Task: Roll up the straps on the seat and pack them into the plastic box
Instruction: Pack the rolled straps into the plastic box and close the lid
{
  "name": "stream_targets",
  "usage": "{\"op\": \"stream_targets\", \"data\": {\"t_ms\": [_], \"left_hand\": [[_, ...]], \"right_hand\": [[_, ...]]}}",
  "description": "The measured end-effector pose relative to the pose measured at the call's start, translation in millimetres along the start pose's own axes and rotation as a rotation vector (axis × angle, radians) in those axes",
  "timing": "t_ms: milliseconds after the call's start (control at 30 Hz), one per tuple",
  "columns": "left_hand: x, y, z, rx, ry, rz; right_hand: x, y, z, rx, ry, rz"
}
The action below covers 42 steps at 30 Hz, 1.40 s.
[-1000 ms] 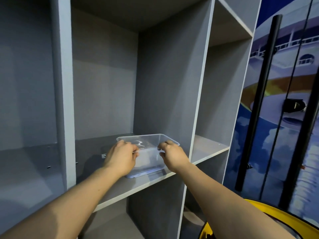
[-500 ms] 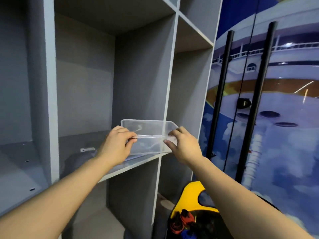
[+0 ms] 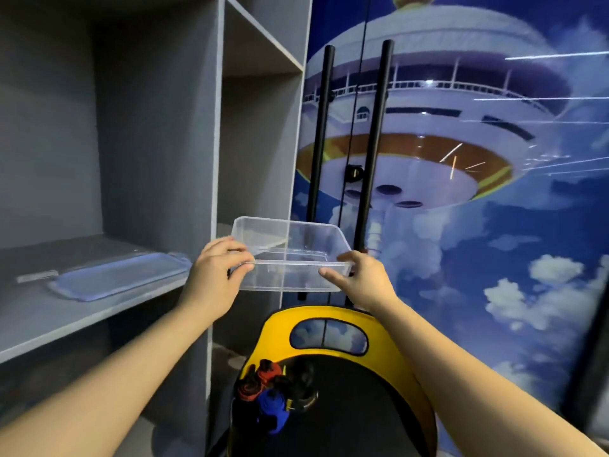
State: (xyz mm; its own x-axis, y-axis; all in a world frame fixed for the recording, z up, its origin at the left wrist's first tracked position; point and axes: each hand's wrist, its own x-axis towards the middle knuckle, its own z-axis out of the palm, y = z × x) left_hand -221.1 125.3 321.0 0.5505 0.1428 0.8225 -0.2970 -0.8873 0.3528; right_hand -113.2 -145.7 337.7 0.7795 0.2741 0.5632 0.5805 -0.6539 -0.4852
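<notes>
Gripping a clear plastic box (image 3: 290, 255) by its two short ends, both hands hold it in the air, off the grey shelf (image 3: 66, 311) and above the seat (image 3: 329, 390). It is a shallow rectangular tub of thin, glossy, see-through plastic with rounded corners and a flat rolled rim; nothing can be seen inside it. Its long axis runs left to right across the view, and the open top faces up, tipped slightly toward the camera so the near rim sits lower than the far one.

At the box's left end, the left hand (image 3: 214, 275) has its fingers curled over the rim, with the thumb pinching the near edge. At the right end, the right hand (image 3: 362, 278) mirrors it, fingers wrapped round the corner and thumb stretched along the near rim. Both forearms are bare and reach forward, converging on the box.

Below, the seat has a smooth yellow moulded back with an oval cut-out and a dark, matte cushion. On the cushion's left side lie the straps (image 3: 273, 390), bunched in a loose tangle of red, blue and black webbing.

A flat, translucent bluish lid (image 3: 122, 275) with rounded corners rests on the matte grey shelf to the left, well apart from the box.
</notes>
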Motion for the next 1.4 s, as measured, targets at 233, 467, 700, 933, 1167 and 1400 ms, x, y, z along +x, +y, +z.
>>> {"op": "stream_targets", "data": {"t_ms": [233, 467, 700, 933, 1167, 1400], "left_hand": [[-34, 28, 91, -0.371, -0.146, -0.366], [-84, 36, 172, -0.5, -0.266, -0.501], [-141, 11, 235, -0.604, -0.387, -0.733], [-195, -19, 277, -0.613, -0.475, -0.989], [-237, -31, 289, -0.546, -0.627, -1.096], [-257, -43, 299, -0.508, -0.654, -1.133]], "right_hand": [[-50, 73, -17, -0.015, 0.056, 0.194], [-103, 144, 12, 0.007, 0.059, 0.379], [-148, 195, 56, 0.106, 0.013, 0.517], [-187, 256, 120, 0.12, 0.005, 0.726], [-217, 289, 164, 0.053, -0.043, 0.874], [-230, 302, 186, 0.043, -0.097, 0.909]]}}
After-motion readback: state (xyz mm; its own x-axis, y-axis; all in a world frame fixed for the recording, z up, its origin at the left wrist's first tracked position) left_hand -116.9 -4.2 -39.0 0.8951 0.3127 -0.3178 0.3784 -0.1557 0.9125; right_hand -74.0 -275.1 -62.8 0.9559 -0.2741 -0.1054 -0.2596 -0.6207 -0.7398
